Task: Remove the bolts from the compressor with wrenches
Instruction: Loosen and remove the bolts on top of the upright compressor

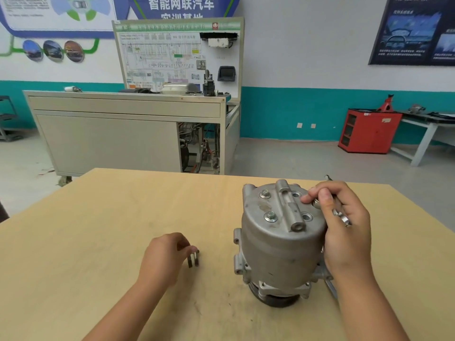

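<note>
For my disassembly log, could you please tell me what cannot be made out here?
Head view only:
- wrench: mostly hidden inside the right hand; type unclear.
- compressor: right flank behind that hand, pulley end under its own body.
- small parts pinched by the left hand: blurred, too small to identify.

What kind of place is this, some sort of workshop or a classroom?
Most likely an automotive training workshop. A demonstration board carries a large wiring diagram and mounted car parts, a car-themed poster hangs at the upper right, and a red tool cabinet sits on the floor.
</note>
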